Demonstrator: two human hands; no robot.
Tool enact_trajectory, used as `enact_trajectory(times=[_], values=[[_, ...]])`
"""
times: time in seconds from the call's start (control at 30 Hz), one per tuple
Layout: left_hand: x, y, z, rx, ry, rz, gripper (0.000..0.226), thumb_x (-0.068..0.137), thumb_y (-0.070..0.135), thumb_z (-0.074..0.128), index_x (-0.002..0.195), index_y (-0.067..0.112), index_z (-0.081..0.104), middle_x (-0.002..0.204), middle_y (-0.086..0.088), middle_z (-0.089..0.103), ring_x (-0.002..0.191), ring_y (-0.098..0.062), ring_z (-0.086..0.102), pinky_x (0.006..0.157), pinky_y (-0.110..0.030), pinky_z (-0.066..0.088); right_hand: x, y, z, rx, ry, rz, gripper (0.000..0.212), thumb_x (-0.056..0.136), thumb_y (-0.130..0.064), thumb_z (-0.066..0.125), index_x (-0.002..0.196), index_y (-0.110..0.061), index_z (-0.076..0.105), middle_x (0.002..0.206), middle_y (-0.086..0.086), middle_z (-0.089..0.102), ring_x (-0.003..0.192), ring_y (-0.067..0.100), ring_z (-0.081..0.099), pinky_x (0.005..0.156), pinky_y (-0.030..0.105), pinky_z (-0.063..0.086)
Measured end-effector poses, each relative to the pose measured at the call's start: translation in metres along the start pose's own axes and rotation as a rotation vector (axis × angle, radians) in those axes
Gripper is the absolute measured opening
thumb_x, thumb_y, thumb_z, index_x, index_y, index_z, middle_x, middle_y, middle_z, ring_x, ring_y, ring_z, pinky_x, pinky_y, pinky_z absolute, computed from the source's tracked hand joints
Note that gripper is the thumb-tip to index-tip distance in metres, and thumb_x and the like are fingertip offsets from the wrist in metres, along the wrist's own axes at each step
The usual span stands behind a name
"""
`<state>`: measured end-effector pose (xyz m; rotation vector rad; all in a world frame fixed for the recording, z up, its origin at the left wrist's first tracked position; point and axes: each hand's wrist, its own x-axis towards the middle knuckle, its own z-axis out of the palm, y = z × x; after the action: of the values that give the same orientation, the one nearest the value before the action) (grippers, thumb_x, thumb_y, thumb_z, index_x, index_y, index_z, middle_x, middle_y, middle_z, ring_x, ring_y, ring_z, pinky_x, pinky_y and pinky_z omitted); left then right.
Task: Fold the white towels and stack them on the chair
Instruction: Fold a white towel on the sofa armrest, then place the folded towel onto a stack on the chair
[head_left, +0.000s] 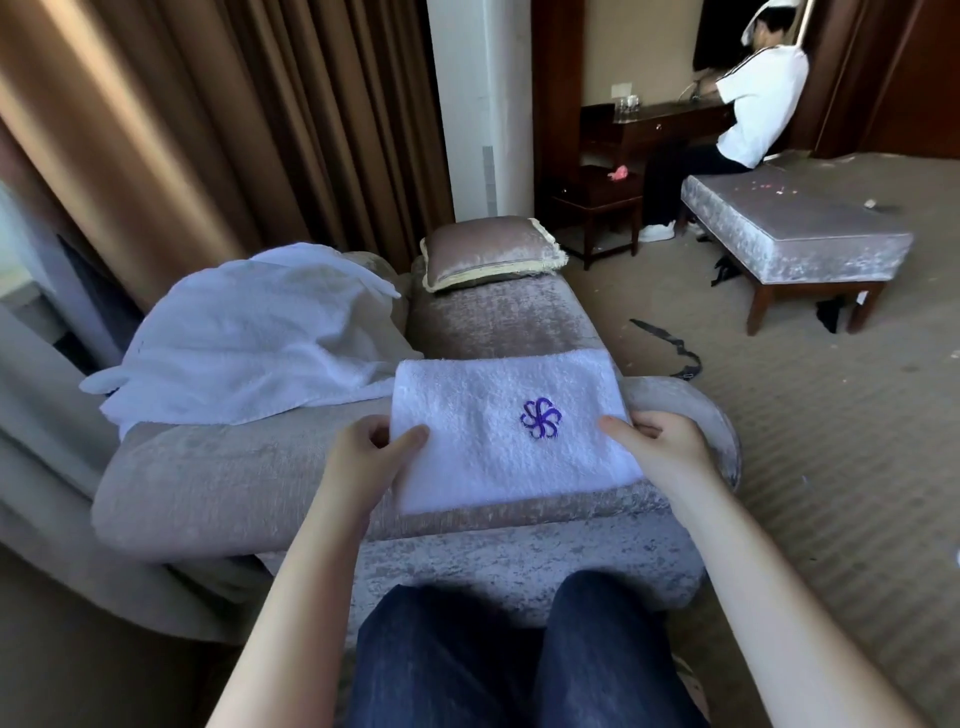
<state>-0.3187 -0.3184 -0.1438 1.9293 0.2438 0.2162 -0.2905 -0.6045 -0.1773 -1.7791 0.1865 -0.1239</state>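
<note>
Folded towel (493, 441): white, folded to a rectangle, purple flower-like emblem (541, 419) facing up; it lay across the padded near edge of the chair (234, 478), held at both short sides.
Left hand (371, 452): pinched the towel's left edge, thumb on top, fingers curled underneath.
Right hand (660, 441): gripped the right edge the same way, thumb on top.
Loose towels (260, 338): a rumpled white heap on the chair, just left of the folded one and touching it.
Cushion (491, 252): sat at the far end of the seat.
Curtains (208, 130): brown, hung behind the chair.
Background: another person (753, 104) in a white shirt sat on a bench (795, 234) at a dark desk (670, 119).
</note>
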Motion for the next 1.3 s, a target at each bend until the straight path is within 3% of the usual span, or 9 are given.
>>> enact_trajectory(times=[0.07, 0.1, 0.17, 0.33, 0.43, 0.7, 1.0, 1.17, 1.3], values=[[-0.007, 0.0, 0.001, -0.061, -0.028, -0.017, 0.014, 0.088, 0.019, 0.07, 0.09, 0.008, 0.062, 0.087, -0.003, 0.067, 0.077, -0.019, 0.063, 0.064, -0.031, 0.05, -0.009, 0.003, -0.002, 0.059, 0.02, -0.012, 0.064, 0.072, -0.042, 0.076, 0.098, 0.014, 0.057, 0.104, 0.034, 0.058, 0.077, 0.039, 0.061, 0.07, 0.033, 0.035], [-0.011, -0.001, 0.002, -0.085, -0.043, -0.028, 0.013, 0.088, 0.018, 0.07, 0.096, 0.012, 0.061, 0.094, -0.004, 0.069, 0.084, -0.021, 0.067, 0.068, -0.034, 0.054, -0.013, 0.004, -0.004, 0.085, 0.03, -0.018, 0.052, 0.076, -0.035, 0.076, 0.096, 0.011, 0.06, 0.102, 0.033, 0.061, 0.081, 0.041, 0.061, 0.07, 0.033, 0.037], [-0.018, -0.002, 0.006, -0.115, -0.073, -0.046, 0.018, 0.087, 0.018, 0.071, 0.102, 0.014, 0.06, 0.096, -0.006, 0.073, 0.087, -0.023, 0.07, 0.071, -0.038, 0.057, -0.022, 0.006, -0.008, 0.146, 0.054, -0.003, 0.024, 0.083, -0.023, 0.074, 0.089, -0.001, 0.066, 0.092, 0.024, 0.067, 0.08, 0.028, 0.059, 0.071, 0.033, 0.042], [-0.033, 0.001, 0.025, -0.14, -0.128, -0.059, 0.022, 0.086, 0.022, 0.073, 0.102, 0.013, 0.061, 0.097, -0.006, 0.073, 0.09, -0.025, 0.07, 0.079, -0.045, 0.058, -0.045, 0.009, -0.033, 0.212, 0.123, 0.0, 0.006, 0.084, -0.02, 0.074, 0.086, -0.017, 0.068, 0.09, 0.007, 0.07, 0.083, 0.018, 0.062, 0.074, 0.032, 0.047], [-0.042, 0.003, 0.045, -0.161, -0.18, -0.051, 0.021, 0.086, 0.022, 0.073, 0.102, 0.014, 0.061, 0.097, -0.006, 0.073, 0.089, -0.025, 0.07, 0.075, -0.043, 0.059, -0.059, 0.015, -0.054, 0.206, 0.156, 0.015, 0.009, 0.085, -0.023, 0.073, 0.091, -0.023, 0.066, 0.091, -0.002, 0.068, 0.083, 0.013, 0.062, 0.073, 0.026, 0.047], [-0.074, 0.013, 0.109, -0.188, -0.395, 0.004, 0.019, 0.087, 0.016, 0.071, 0.102, 0.013, 0.06, 0.093, -0.006, 0.074, 0.085, -0.023, 0.071, 0.063, -0.031, 0.053, -0.111, 0.043, -0.122, 0.176, 0.333, 0.096, 0.014, 0.089, -0.012, 0.065, 0.102, -0.018, 0.065, 0.093, -0.003, 0.065, 0.081, 0.009, 0.059, 0.062, 0.018, 0.043], [-0.102, 0.038, 0.167, -0.2, -0.604, 0.064, 0.02, 0.087, 0.021, 0.071, 0.104, 0.018, 0.061, 0.097, -0.004, 0.072, 0.09, -0.022, 0.069, 0.065, -0.03, 0.05, -0.171, 0.053, -0.179, 0.183, 0.521, 0.152, 0.025, 0.088, -0.014, 0.061, 0.112, -0.021, 0.064, 0.106, -0.005, 0.066, 0.094, 0.011, 0.062, 0.069, 0.023, 0.044], [-0.123, 0.051, 0.202, -0.199, -0.741, 0.101, 0.02, 0.087, 0.021, 0.071, 0.105, 0.017, 0.062, 0.095, -0.004, 0.072, 0.087, -0.021, 0.069, 0.063, -0.029, 0.052, -0.214, 0.057, -0.205, 0.183, 0.646, 0.143, 0.02, 0.089, -0.013, 0.062, 0.101, -0.028, 0.065, 0.107, -0.004, 0.067, 0.097, 0.012, 0.064, 0.073, 0.025, 0.048], [-0.15, 0.059, 0.232, -0.208, -0.852, 0.122, 0.024, 0.087, 0.021, 0.072, 0.107, 0.014, 0.062, 0.097, -0.004, 0.072, 0.087, -0.02, 0.07, 0.056, -0.023, 0.051, -0.251, 0.066, -0.229, 0.178, 0.774, 0.148, 0.026, 0.088, -0.013, 0.063, 0.112, -0.022, 0.065, 0.109, -0.001, 0.068, 0.098, 0.015, 0.065, 0.073, 0.026, 0.049]])
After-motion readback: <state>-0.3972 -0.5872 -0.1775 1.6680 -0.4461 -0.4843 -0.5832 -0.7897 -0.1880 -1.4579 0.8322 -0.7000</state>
